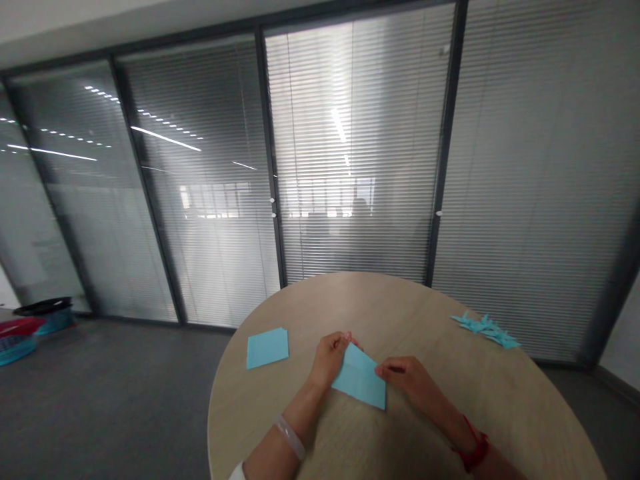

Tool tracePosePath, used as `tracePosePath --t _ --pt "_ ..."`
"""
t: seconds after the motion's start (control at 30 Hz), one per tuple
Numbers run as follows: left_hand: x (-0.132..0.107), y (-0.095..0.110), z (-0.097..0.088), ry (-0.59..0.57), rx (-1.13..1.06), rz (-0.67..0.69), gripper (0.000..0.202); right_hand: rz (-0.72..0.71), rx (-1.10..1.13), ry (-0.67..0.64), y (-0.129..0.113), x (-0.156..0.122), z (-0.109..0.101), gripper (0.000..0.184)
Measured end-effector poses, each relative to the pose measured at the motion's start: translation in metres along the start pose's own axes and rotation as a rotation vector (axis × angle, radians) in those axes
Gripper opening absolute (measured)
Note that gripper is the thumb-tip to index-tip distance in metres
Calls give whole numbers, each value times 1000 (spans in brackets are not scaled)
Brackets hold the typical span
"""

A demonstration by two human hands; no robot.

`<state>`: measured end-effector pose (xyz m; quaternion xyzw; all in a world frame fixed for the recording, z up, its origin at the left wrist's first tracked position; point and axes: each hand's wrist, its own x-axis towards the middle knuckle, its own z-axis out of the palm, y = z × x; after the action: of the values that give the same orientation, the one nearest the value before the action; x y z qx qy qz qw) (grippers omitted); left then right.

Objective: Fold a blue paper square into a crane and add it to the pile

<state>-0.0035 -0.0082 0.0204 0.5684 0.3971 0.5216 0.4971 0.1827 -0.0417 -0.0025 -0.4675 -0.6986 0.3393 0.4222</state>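
A light blue sheet of paper (pixel 359 379) is held between my two hands, tilted over the round table. My left hand (pixel 330 357) is closed on its far left corner, fingertips at the top edge. My right hand (pixel 403 375) pinches its right edge between thumb and finger. To the left lies a stack of similar blue paper (pixel 267 348). Over at the right edge of the table sits a pile of folded blue paper pieces (pixel 486 329), too small to make out one by one.
The round wooden table (pixel 360 300) stands before a glass partition with blinds (pixel 350 147). On the floor at the far left are a black-rimmed blue basket (pixel 50 320) and a red and blue basket (pixel 19 340).
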Motion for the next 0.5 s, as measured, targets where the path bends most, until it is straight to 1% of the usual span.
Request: tracePosePath --t 0.1,0.2,0.27,0.33,0.4,0.5 --pt "1 0 -2 29 59 5 52 1 -15 12 4 3 -1 36" --pt "2 1 -3 43 130 9 48 26 -10 84 7 6 -3 34" --pt "2 0 -2 18 153 -18 45 46 8 138 7 7 -6 33" --pt "1 -1 0 -43 159 -69 44 56 34 175 7 8 -9 32" --pt "-1 -2 1 -144 158 -125 44 54 57 194 5 8 -11 32" --pt "-4 -3 1 -285 210 -161 44 42 77 169 4 8 -10 32"
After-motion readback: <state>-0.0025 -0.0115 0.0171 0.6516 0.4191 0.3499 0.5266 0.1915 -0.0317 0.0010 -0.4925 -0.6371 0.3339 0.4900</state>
